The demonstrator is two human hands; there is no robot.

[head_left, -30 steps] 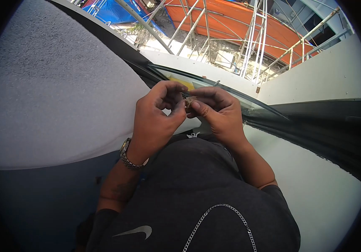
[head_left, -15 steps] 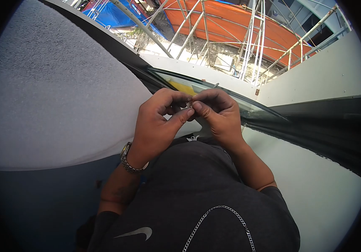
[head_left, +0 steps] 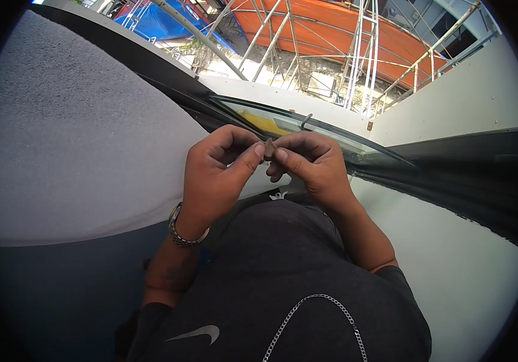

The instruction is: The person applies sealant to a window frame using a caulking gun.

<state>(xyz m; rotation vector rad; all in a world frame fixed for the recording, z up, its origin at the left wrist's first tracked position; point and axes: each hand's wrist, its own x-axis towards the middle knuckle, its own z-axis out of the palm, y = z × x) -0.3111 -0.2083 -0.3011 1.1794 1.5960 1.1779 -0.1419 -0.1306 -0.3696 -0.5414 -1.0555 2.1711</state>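
Between both hands is a small grey-brown folded scrap point(head_left: 269, 148); its material is too small to tell. My left hand point(head_left: 218, 172) pinches its left side between thumb and index finger. On the other side, my right hand point(head_left: 314, 166) pinches it with thumb and index finger, the remaining fingers curled below. Both hands are in front of my dark shirt point(head_left: 283, 259), close to a glass pane point(head_left: 337, 142) with a dark edge. A hooked grey piece point(head_left: 306, 120) stands at that pane, just beyond my right fingers.
A large rough pale grey panel point(head_left: 90, 145) fills the left. Dark frame members point(head_left: 464, 166) and a white wall point(head_left: 464, 114) lie to the right. Past the ledge point(head_left: 253, 88) and below are scaffold poles point(head_left: 292, 36), an orange sheet point(head_left: 325, 30) and a blue tarp point(head_left: 165, 23).
My left hand has shifted slightly left, and the fingertips have drawn a little apart. More of the scrap shows between them. My right hand's lower fingers have come into view.
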